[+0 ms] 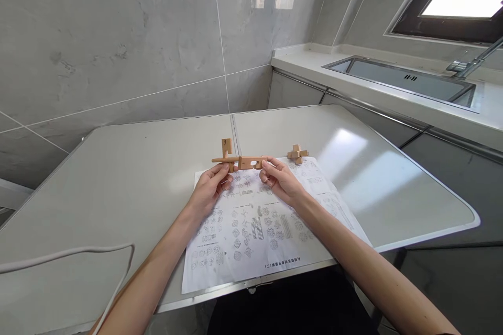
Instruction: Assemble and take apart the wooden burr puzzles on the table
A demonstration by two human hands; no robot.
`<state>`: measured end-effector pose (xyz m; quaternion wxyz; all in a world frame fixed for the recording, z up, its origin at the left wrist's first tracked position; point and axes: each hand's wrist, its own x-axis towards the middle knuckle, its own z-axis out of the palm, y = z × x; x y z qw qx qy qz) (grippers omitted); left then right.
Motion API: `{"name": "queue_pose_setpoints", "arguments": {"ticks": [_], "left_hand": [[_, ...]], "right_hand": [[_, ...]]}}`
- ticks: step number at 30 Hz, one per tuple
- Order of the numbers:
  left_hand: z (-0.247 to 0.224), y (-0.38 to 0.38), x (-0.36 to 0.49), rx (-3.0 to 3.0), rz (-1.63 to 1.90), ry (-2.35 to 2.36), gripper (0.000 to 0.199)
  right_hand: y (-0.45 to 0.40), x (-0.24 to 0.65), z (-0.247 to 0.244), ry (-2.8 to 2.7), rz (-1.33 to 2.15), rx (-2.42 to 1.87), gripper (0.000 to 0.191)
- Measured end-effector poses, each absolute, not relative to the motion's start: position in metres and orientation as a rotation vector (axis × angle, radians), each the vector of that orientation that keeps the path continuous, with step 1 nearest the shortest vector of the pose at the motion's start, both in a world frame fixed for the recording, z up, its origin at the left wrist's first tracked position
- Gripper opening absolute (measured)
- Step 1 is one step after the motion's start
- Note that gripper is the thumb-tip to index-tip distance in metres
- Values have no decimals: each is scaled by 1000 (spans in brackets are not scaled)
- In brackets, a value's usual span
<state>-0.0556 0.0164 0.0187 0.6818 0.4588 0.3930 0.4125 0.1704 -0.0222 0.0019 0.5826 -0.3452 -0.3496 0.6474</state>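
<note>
- One pale table (133,178) fills the lower view; its firm, flat top looks like a steady rest for small parts.
- A printed sheet (239,251) lies on it beneath both hands, thin and easily creased or slid, so wooden parts are best lifted rather than dragged across it.
- The left hand (212,182) has thumb and fingers clamped on the lower part of an upright piece (227,145), above the sheet's far edge.
- The right hand (281,180) pinches the right end of a notched bar (247,163) between thumb and fingers, leaving the cut-outs bare.
- A wooden cross cluster (297,154) sits beside the sheet's far right corner, untouched; it would probably lift best by its thick middle.
- The notched bar is likely light and stiff, dry enough to grip well; the solid end is the sound hold, since the narrow wood round its openings could chip.
- A slender bar (220,160) crosses the upright piece and meets the notched bar; whether they interlock, I cannot tell.
- The upright piece, dark-marked near its top, should handle similarly: rigid, light, best held low, away from its narrow neck.
</note>
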Motion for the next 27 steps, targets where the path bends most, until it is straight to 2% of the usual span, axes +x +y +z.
{"name": "queue_pose_setpoints", "arguments": {"ticks": [11,27], "left_hand": [[23,9,-51,1133,801,824,42],[20,9,-52,1131,775,828,39]], "right_hand": [[-23,172,3,-765,1551,-791,38],[-24,172,2,-856,1560,-835,43]]}}
